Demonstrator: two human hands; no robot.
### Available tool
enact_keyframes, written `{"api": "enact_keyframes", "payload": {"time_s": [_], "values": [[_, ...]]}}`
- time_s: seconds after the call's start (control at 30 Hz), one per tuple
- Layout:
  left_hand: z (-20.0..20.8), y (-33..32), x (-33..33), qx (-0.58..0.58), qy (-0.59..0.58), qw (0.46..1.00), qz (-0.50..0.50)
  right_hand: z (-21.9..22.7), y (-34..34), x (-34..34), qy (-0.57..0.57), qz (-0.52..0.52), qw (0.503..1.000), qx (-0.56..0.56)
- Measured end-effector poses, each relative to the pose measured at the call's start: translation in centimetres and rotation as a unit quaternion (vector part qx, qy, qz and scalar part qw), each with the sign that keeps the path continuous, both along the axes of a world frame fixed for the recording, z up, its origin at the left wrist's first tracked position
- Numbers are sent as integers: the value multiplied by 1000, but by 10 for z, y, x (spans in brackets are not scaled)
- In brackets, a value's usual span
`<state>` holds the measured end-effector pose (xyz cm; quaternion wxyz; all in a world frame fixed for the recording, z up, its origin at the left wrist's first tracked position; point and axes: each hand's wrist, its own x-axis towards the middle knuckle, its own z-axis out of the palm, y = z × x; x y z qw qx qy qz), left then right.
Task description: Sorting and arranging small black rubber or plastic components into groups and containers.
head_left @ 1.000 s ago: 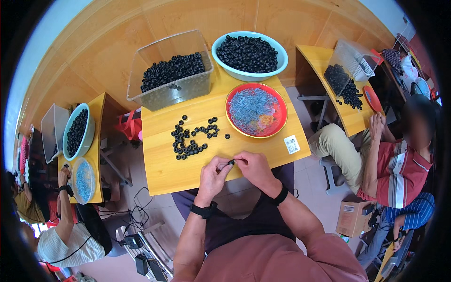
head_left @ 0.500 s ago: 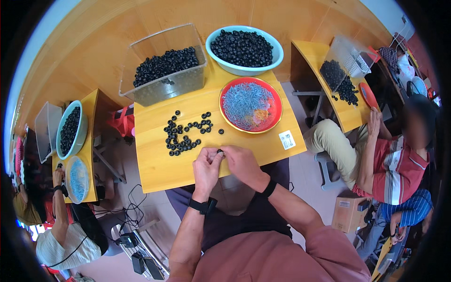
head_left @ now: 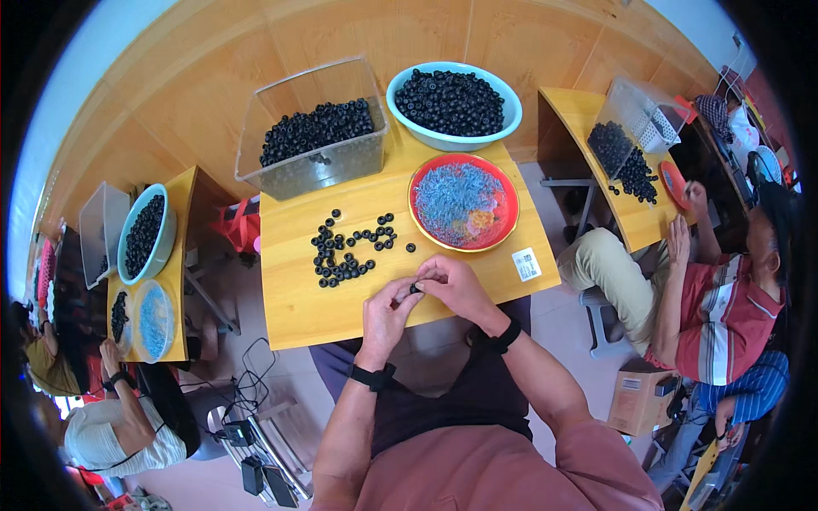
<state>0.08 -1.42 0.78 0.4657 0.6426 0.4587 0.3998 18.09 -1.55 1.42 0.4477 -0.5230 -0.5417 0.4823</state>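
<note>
My left hand (head_left: 388, 313) and my right hand (head_left: 455, 286) meet above the near edge of the yellow table (head_left: 294, 315). Between their fingertips they pinch a small black ring-shaped piece (head_left: 415, 289); anything thinner held with it is too small to make out. Beyond my left hand lies a loose group of similar black round pieces (head_left: 345, 270), with one stray piece (head_left: 411, 248) nearer my right hand. A red plate (head_left: 514, 213) with a gold rim holds a heap of tiny blue-silver slender pieces (head_left: 452, 198), beyond my right hand.
At the table's back stand a clear plastic bin (head_left: 319, 177) and a light blue basin (head_left: 457, 142), both full of black pieces. A white label (head_left: 526, 264) sticks to the right side. Co-workers sit at side tables (head_left: 635, 223) left and right. Cables (head_left: 247, 375) lie on the floor.
My hands have shifted slightly, the right hand turning with its fingers more raised around the black piece. The whole view has moved a little. The right co-worker's one hand has lifted near their plate.
</note>
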Motion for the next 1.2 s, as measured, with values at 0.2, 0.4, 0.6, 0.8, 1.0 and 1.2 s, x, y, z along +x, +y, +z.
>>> {"api": "enact_keyframes", "payload": {"time_s": [0.2,0.4,0.6,0.8,1.0,1.2], "values": [[6,-1,-2,63,62,996,-8,-9,-1,2,85,17,996,-37],[15,3,-5,95,117,988,-41,-20,-4,3,123,21,991,-38],[12,15,-12,216,192,954,-85,-21,-2,-1,97,-8,995,-18],[11,11,-9,261,205,941,-70,-26,-5,-8,75,-29,997,-14],[8,6,-15,213,198,956,-52,-24,-6,-8,40,16,999,-8],[8,10,-14,216,202,954,-58,-13,-7,-6,30,15,999,-40]]}}
